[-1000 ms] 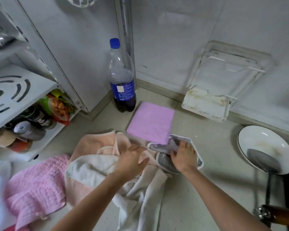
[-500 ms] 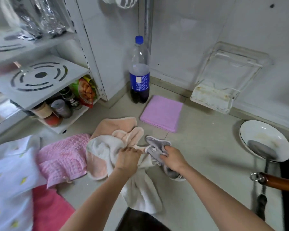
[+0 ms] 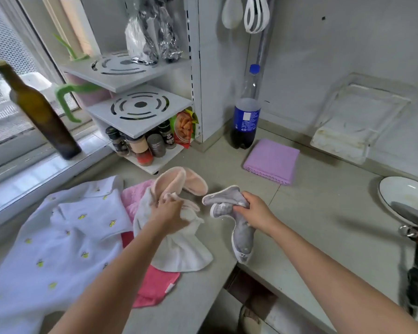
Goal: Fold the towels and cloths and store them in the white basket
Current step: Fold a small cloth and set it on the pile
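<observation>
Kitchen corner: a grey desk under a tiled wall, a white spice shelf at the back left, and a cola bottle standing just behind a folded lilac cloth.

The right hand grips a small grey cloth, fingers curled round its bunched middle; a second ago the cloth lay on the surface under that hand, and it is now raised, its lower end hanging over the front edge. The left hand holds a peach-and-white towel, fingers closed on a gathered part, with the rest of the towel lying on the desk. The two pieces, previously overlapping, are now separated.

Beside the towel lie a pink waffle cloth, a hot-pink cloth and a white garment with yellow motifs, all unfolded. A white plate sits at the right edge.

Assessment: the grey cloth has been singled out and is probably the next to be folded. Only one item appears folded. The white basket cannot be confirmed in view, so storage has not begun; most of the task remains.
</observation>
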